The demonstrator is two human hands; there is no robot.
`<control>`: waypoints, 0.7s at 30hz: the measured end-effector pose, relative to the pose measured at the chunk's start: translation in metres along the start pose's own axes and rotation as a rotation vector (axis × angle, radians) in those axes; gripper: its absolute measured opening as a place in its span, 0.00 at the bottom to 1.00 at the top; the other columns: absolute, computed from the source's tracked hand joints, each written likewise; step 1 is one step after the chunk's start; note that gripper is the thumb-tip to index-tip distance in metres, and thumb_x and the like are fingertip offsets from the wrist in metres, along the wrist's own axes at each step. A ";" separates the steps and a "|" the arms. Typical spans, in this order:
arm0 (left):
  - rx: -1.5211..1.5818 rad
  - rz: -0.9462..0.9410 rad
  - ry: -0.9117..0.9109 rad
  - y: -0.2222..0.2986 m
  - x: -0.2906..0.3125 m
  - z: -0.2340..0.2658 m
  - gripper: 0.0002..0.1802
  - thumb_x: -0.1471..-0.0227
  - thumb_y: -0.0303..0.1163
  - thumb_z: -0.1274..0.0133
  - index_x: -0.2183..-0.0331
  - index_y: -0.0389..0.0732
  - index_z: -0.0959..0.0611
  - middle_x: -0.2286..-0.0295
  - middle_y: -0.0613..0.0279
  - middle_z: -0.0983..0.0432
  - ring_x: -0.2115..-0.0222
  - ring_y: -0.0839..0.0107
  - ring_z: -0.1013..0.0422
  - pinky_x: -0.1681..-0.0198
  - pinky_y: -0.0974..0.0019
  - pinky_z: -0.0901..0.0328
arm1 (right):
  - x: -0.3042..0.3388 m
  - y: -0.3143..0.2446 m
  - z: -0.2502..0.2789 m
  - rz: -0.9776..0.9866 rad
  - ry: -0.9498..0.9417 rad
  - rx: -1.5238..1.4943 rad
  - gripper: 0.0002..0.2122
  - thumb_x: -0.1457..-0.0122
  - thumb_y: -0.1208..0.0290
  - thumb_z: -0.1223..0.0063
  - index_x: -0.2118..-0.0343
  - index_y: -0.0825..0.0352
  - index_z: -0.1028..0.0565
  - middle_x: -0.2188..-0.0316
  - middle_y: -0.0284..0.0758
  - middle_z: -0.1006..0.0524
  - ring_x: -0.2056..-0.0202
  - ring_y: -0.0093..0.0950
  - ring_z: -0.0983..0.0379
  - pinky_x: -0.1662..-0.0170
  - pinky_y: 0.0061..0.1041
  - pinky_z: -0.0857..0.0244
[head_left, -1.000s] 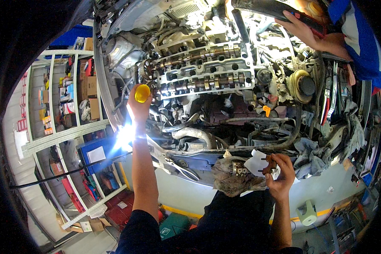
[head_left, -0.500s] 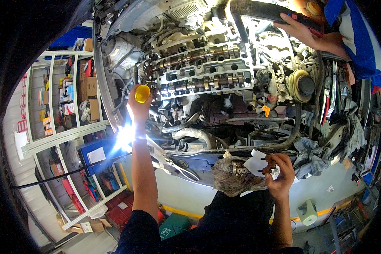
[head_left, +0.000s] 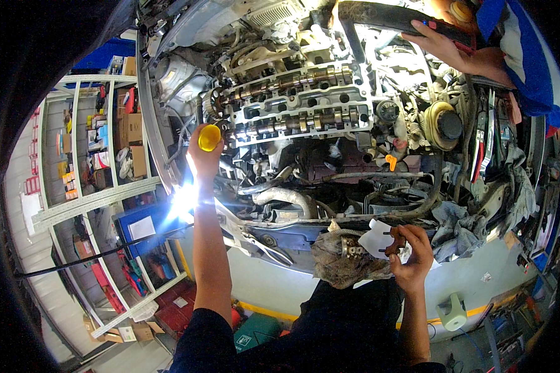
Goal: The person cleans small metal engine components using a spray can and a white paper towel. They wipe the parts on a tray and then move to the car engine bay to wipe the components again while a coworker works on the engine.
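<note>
My left hand [head_left: 202, 158] is closed around an object with a round yellow end [head_left: 210, 138], next to the left end of the opened engine [head_left: 305, 99]; the rest of that object is hidden. Two camshafts [head_left: 280, 127] lie exposed in the engine's pale metal frame. Over the car's front edge, my right hand [head_left: 414, 258] pinches a small brown part with dark pins [head_left: 394, 241]. Beside that part is a white sheet [head_left: 374, 240]; whether my fingers also hold it I cannot tell. A round metal piece [head_left: 353, 248] sits on a patterned rag [head_left: 331, 261] just left of it.
A co-worker's hand [head_left: 438, 46] rests on a black lamp-like bar [head_left: 392, 17] at the upper right. Shelves of boxes [head_left: 99, 146] stand left, near a glaring light [head_left: 183, 202]. Pliers [head_left: 481, 146] and grey rags [head_left: 457, 230] lie right.
</note>
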State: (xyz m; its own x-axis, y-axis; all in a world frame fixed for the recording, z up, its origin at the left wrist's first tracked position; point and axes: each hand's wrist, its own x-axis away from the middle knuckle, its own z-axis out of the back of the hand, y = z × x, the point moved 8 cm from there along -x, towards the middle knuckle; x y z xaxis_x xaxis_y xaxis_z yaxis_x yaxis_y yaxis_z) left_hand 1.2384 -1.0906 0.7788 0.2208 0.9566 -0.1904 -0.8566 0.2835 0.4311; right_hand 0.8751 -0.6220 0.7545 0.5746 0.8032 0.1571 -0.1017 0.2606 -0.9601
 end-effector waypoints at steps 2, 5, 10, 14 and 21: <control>0.001 -0.009 0.010 -0.006 -0.001 -0.001 0.31 0.54 0.30 0.29 0.46 0.43 0.16 0.55 0.54 0.14 0.54 0.60 0.17 0.47 0.60 0.26 | 0.000 0.000 0.000 0.000 -0.002 -0.005 0.29 0.48 0.57 0.28 0.45 0.70 0.18 0.51 0.46 0.20 0.52 0.42 0.21 0.46 0.38 0.28; 0.010 -0.015 0.000 -0.003 0.000 -0.002 0.31 0.54 0.31 0.29 0.46 0.44 0.16 0.55 0.54 0.14 0.54 0.60 0.16 0.48 0.59 0.25 | 0.001 0.001 0.001 0.002 -0.002 -0.005 0.29 0.48 0.57 0.28 0.46 0.70 0.18 0.52 0.46 0.20 0.52 0.42 0.21 0.46 0.37 0.28; -0.021 -0.020 -0.001 0.000 0.000 -0.002 0.31 0.54 0.31 0.29 0.46 0.44 0.16 0.55 0.54 0.14 0.54 0.59 0.16 0.48 0.59 0.25 | 0.001 0.001 0.001 0.009 0.005 -0.006 0.29 0.48 0.56 0.28 0.46 0.70 0.17 0.52 0.47 0.20 0.53 0.42 0.21 0.47 0.37 0.28; -0.023 -0.008 -0.009 0.000 0.000 -0.002 0.31 0.54 0.31 0.29 0.46 0.44 0.16 0.55 0.55 0.14 0.53 0.59 0.16 0.47 0.59 0.25 | 0.000 -0.002 0.001 0.031 0.011 0.002 0.29 0.47 0.55 0.27 0.46 0.70 0.18 0.52 0.47 0.20 0.53 0.42 0.21 0.48 0.38 0.28; -0.021 -0.026 -0.011 0.001 0.000 -0.002 0.32 0.55 0.30 0.29 0.46 0.45 0.16 0.54 0.55 0.14 0.53 0.59 0.16 0.47 0.59 0.25 | 0.002 0.003 0.000 -0.002 0.006 -0.008 0.29 0.47 0.55 0.28 0.46 0.70 0.18 0.52 0.47 0.20 0.53 0.42 0.21 0.47 0.38 0.27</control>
State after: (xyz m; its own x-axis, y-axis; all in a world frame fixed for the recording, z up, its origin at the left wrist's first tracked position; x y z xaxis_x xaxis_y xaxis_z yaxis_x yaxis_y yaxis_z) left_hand 1.2363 -1.0906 0.7771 0.2482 0.9496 -0.1917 -0.8599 0.3071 0.4078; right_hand 0.8759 -0.6199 0.7523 0.5793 0.7997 0.1579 -0.0942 0.2580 -0.9615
